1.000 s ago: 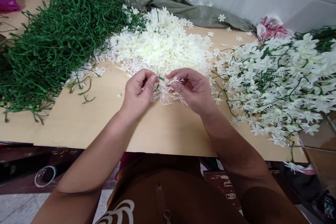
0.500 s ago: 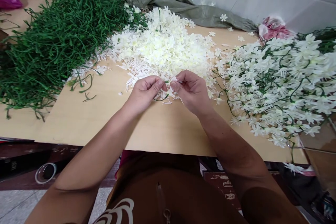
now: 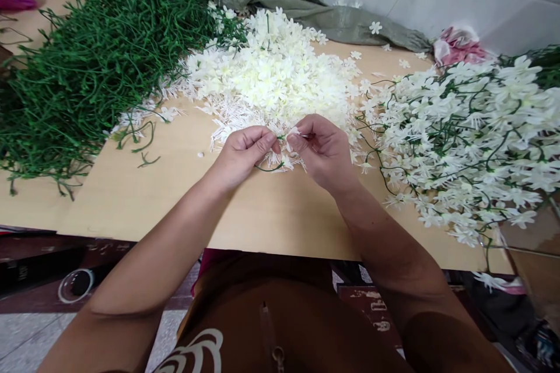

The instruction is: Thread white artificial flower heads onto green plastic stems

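Over the front of a heap of loose white flowers (image 3: 280, 78), my two hands are close together. My left hand (image 3: 247, 151) pinches a thin green stem (image 3: 268, 169), whose lower part curves out below the fingers. Between thumb and fingertips, my right hand (image 3: 321, 148) grips a small white flower (image 3: 292, 133), partly hidden by the fingers. The stem's green tip and the flower meet or nearly meet in the small gap between the hands; exact contact is too small to tell.
A large pile of green stems (image 3: 109, 58) lies at the left on the tan board (image 3: 175, 204). Stems bearing white flowers (image 3: 464, 140) are heaped at the right. Grey-green cloth (image 3: 332, 20) runs along the tiled wall (image 3: 437, 0), beside a pink-and-white bag (image 3: 459, 46).
My right hand has shifted very slightly right, and more of the green stem tip shows between the hands. Both hands keep their pinch.
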